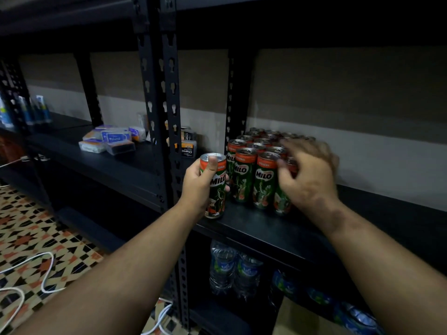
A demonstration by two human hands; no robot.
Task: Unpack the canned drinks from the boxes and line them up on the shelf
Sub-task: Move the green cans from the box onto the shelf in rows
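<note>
Left hand's (198, 182) grip on can (214, 187) over black shelf (254, 228), patterned floor tiles (31, 228).

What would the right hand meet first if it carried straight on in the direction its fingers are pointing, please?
Most likely the front-row Milo cans on the shelf: the right hand hovers spread just before them. It is motion-blurred, so contact is unclear.

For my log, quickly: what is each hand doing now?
Left hand: grips a green-and-red Milo drink can.
Right hand: blurred, fingers spread, holding nothing visible.
</note>
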